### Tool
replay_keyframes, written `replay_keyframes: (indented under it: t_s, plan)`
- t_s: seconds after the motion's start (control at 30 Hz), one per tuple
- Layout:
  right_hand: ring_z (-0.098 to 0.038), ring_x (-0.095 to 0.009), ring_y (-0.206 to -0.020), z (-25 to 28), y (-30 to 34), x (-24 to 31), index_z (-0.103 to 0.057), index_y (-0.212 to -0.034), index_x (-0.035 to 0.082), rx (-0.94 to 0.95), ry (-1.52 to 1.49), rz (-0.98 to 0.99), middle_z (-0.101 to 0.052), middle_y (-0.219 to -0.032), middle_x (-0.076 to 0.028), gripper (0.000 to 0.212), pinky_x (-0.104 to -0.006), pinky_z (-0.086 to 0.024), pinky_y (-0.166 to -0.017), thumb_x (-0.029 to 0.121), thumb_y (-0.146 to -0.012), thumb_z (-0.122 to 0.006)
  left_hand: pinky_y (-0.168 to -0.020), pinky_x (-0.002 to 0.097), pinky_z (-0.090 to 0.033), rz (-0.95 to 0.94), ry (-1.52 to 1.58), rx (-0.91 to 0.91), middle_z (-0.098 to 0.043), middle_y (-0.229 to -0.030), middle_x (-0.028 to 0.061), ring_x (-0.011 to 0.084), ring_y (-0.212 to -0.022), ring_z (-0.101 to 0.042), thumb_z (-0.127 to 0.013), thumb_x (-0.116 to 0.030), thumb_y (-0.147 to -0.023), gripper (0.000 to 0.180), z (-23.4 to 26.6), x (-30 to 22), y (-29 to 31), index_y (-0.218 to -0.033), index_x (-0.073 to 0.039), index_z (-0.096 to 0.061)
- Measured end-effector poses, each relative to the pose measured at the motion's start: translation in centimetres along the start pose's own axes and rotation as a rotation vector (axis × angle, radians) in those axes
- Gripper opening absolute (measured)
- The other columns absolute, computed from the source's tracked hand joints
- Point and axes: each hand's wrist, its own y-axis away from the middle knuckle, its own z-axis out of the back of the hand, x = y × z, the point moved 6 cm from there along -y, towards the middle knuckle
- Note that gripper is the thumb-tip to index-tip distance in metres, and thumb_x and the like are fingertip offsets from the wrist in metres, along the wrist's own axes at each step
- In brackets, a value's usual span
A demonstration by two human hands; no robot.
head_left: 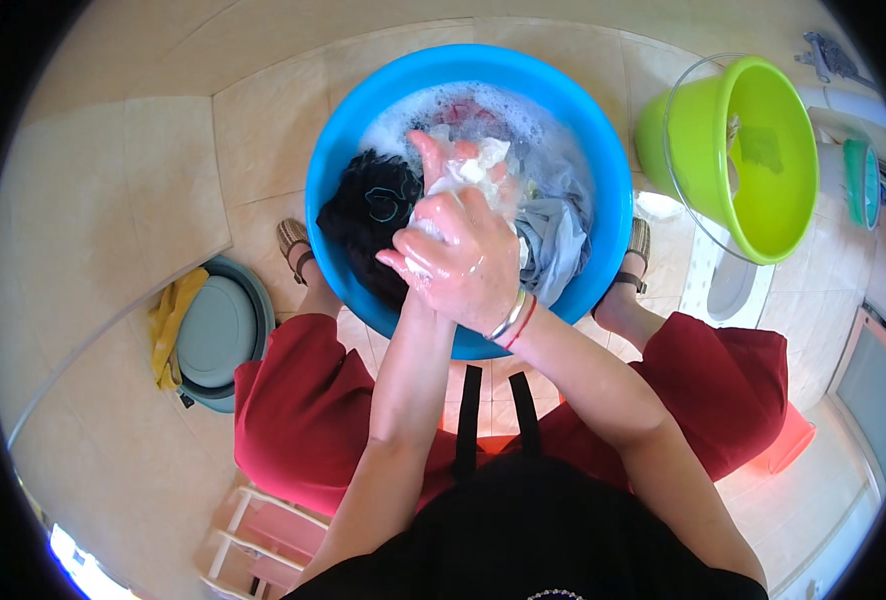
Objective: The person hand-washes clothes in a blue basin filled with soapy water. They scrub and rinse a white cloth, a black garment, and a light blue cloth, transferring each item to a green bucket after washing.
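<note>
Over the blue basin (468, 350) my two hands press close together, wet and covered in suds. My left hand (427, 152) is farther from me, its fingers curled about a white soapy cloth (471, 170). Crossing above its wrist, my right hand (471, 262) closes on the same cloth, with white folds showing between thumb and fingers. The right wrist wears a silver bangle and a red cord. Below my hands are a black garment (361, 215) on the left and a light grey-blue garment (555, 240) on the right. Foam (403, 108) covers the water at the far side.
A lime green bucket (653, 145) with a wire handle lies tilted at the right, near a white squat toilet (733, 285). On the left, a grey-green folding basin (218, 325) leans by the wall with a yellow cloth (171, 325). A pink and white rack (263, 540) stands lower left.
</note>
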Motion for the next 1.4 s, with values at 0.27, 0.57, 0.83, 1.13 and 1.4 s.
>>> replay_keyframes:
  t_s: [0.27,0.57,0.83,1.13,1.4]
  plan:
    - [-0.058,-0.027,-0.07,0.2,-0.8,-3.3,-0.06,-0.069,0.009,-0.092,-0.185,-0.084,-0.054,-0.074,-0.007,0.012,-0.0379,-0.046,-0.055,0.012,-0.07,-0.072,-0.066,0.0295,-0.046,-0.242,-0.147,-0.38,-0.057,-0.082,0.001,0.0152,-0.075,-0.055,-0.056,-0.046,-0.089,0.033,3.5,-0.7,0.6,-0.087,-0.013,-0.06]
    - [-0.064,-0.03,-0.072,-2.3,2.6,-15.6,-0.069,-0.079,0.003,0.19,0.036,-0.802,-0.067,-0.076,-0.009,0.025,-0.0379,-0.051,-0.066,0.026,-0.086,-0.06,-0.08,0.0314,-0.047,-0.447,-0.396,-0.709,-0.058,-0.086,0.0025,0.015,-0.087,-0.058,-0.059,-0.029,-0.089,0.022,2.7,-1.2,2.4,-0.084,-0.008,-0.056]
    - [-0.062,-0.017,-0.097,-3.1,2.6,-18.6,-0.058,-0.118,-0.003,0.177,-1.216,-1.119,-0.064,-0.109,-0.011,0.04,-0.0298,-0.05,-0.082,0.018,-0.086,-0.069,-0.104,0.0416,-0.033,-0.494,-1.003,-0.525,-0.041,-0.138,0.0137,0.026,-0.121,-0.046,-0.071,-0.008,-0.071,0.097,7.7,-3.3,2.9,-0.148,-0.004,-0.011]
    - [-0.043,-0.028,-0.128,-3.4,6.3,-18.9,-0.03,-0.143,0.001,0.437,-0.688,-0.78,-0.044,-0.139,-0.016,0.078,-0.0359,-0.036,-0.104,0.003,-0.071,-0.062,-0.079,0.029,-0.048,-0.27,-0.764,-0.754,-0.066,-0.105,0.009,0.0149,-0.092,-0.063,-0.07,-0.033,-0.085,0.045,7.2,-0.3,3.0,-0.114,0.001,-0.062]
    - [-0.048,-0.026,-0.123,-2.4,5.0,-9.9,-0.037,-0.137,0.002,0.512,-0.869,-0.832,-0.05,-0.133,-0.013,0.079,-0.0325,-0.037,-0.102,0.012,-0.067,-0.073,-0.089,0.0284,-0.044,-0.145,-0.732,-0.47,-0.058,-0.12,0.0115,0.0175,-0.109,-0.056,-0.05,-0.054,-0.092,0.066,0.4,-1.6,2.1,-0.124,0.003,-0.054]
